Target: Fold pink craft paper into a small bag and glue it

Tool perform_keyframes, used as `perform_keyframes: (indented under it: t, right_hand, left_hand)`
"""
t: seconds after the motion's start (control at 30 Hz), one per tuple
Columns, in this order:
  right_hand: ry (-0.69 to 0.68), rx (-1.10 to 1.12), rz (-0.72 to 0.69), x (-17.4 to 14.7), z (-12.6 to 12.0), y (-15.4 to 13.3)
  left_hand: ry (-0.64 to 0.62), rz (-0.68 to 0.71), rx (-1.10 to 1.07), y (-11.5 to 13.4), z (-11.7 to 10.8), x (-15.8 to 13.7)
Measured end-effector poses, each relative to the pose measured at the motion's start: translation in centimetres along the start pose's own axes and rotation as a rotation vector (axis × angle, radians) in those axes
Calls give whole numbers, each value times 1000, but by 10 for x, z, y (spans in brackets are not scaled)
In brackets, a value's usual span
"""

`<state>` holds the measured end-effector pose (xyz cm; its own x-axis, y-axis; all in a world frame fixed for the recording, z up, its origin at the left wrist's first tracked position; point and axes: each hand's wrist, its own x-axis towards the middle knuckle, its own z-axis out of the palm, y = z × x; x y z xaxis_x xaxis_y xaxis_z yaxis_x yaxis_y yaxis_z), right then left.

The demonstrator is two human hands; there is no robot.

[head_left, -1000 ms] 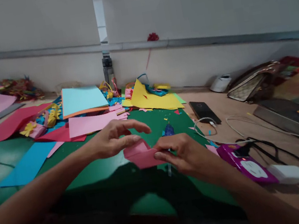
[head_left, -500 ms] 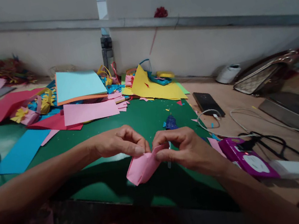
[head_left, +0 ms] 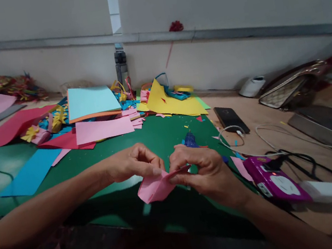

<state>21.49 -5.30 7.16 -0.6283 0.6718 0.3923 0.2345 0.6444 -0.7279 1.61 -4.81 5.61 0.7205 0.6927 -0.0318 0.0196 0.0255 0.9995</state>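
A small folded piece of pink paper (head_left: 156,188) is held up between both hands above the green table top (head_left: 113,207). My left hand (head_left: 137,161) pinches its upper edge with thumb and fingertips. On the other side, my right hand (head_left: 196,166) grips the paper's right end between thumb and bent index finger. The paper looks like a little box or pouch, its lower left corner pointing down. Just behind my right hand lies a dark blue tool (head_left: 190,140), partly hidden by that hand; I cannot make out its kind.
Coloured paper sheets lie at the back, including light blue (head_left: 92,100), pink (head_left: 104,128) and yellow (head_left: 171,100). A blue strip (head_left: 32,172) is on the left. To the right are a black phone (head_left: 231,119), a purple power strip (head_left: 274,183) with cables, and a bag (head_left: 290,86).
The pink paper has tilted and flattened a little, its right end now stretched further through my right hand's fingers. Both hands keep their hold. The view has tipped slightly upward.
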Motion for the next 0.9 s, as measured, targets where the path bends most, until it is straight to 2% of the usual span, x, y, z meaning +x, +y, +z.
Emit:
perform_keyframes:
  t: [0.17, 0.4, 0.9]
  right_hand:
    - [60, -64, -123, -1, 1, 1]
    - [73, -138, -338, -5, -1, 8]
    - [105, -261, -443, -8, -3, 6]
  left_hand:
    - [53, 57, -17, 1, 2, 1]
    - [49, 71, -52, 1, 4, 1]
    - [80, 49, -140, 1, 6, 2]
